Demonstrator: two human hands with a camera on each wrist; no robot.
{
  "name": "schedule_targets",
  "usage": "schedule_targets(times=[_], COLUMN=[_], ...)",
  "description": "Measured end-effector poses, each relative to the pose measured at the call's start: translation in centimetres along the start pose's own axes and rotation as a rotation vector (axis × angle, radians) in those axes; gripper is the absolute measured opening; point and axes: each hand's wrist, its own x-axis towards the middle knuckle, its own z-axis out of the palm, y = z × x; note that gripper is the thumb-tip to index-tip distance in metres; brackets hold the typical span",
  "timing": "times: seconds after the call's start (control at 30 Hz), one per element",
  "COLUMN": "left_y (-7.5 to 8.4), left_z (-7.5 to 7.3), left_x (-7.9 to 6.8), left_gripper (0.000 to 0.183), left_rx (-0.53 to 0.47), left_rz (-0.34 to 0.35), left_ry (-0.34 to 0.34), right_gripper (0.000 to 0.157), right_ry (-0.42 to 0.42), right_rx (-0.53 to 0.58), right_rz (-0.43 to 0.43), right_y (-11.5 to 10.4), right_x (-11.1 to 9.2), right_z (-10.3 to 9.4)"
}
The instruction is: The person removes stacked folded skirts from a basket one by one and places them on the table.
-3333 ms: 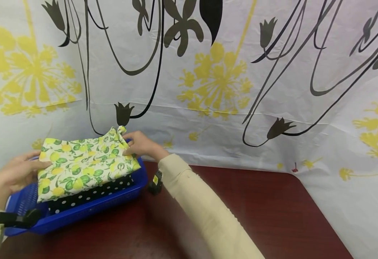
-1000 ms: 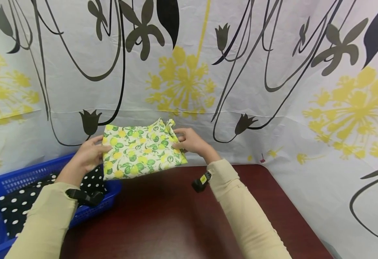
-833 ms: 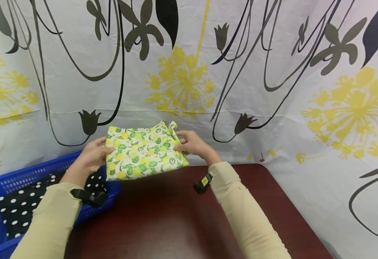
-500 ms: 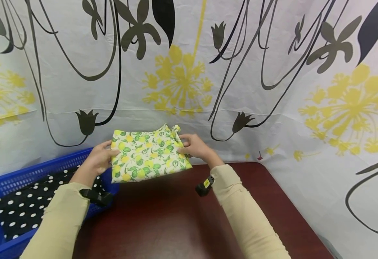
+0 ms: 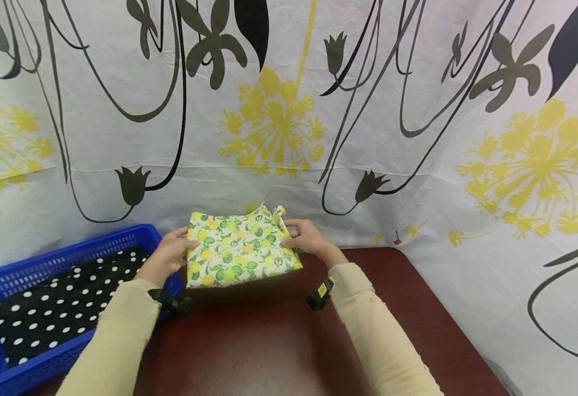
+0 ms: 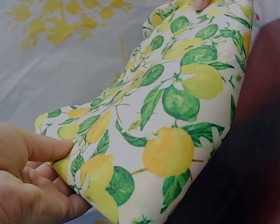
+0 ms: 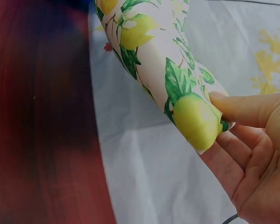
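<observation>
A folded cloth with a lemon-and-leaf print hangs between my two hands above the table. My left hand pinches its left edge, thumb on top and fingers beneath; the left wrist view shows the thumb pressing the cloth's corner. At the other end my right hand pinches the right edge, close to a small bunched bit at the top. In the right wrist view the thumb lies over the cloth with the fingers below. What the cloth is, folded up, I cannot tell.
A blue plastic basket stands at the left of the dark red table, with a black polka-dot cloth lying in it. A white curtain-like sheet with a flower print rises behind the table's back edge.
Both hands have lifted the lemon-print cloth off the polka-dot cloth in the basket and carried it right over the table. Over the last half second it has moved slightly lower and rightward.
</observation>
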Motion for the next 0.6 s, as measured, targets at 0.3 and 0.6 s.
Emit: schedule_targets(times=[0.3, 0.6], left_y=[-2.4, -4.6], left_z=[0.8, 1.4], left_x=[1.0, 1.8], left_gripper=[0.063, 0.061], left_rx=[0.03, 0.09], left_rz=[-0.017, -0.031], left_ry=[0.036, 0.061], right_gripper=[0.06, 0.058], right_ry=[0.017, -0.015], right_rx=[0.013, 0.095], right_rz=[0.025, -0.003], right_y=[3.4, 6.4], right_x=[0.0, -0.1], right_z=[0.5, 1.5])
